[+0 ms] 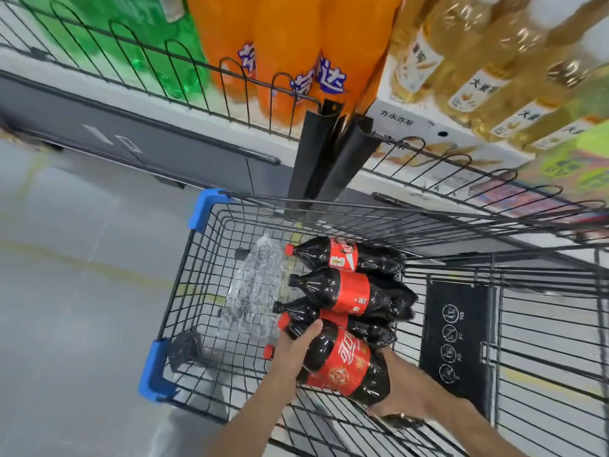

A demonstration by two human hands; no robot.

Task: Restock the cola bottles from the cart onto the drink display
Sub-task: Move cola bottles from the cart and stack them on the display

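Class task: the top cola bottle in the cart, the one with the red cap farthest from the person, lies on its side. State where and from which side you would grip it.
Grip the far cola bottle at its tapered shoulder beside the red cap, coming from above. It lies on its side with the neck pointing left and exposed, while its base sits against the cart wall.

Bright, even overhead store light; no hard shadows. Soft sheen on grey floor. Small specular glints on dark cola bottles and on crumpled clear plastic wrap in cart. Strong wide-angle distortion: shelf rails and cart wires bow and lean toward frame edges. Motion blur heavy along top and right: green bottles, orange soda bottles, yellow tea bottles smeared, labels barely legible. Centre sharper; right wrist blurred.
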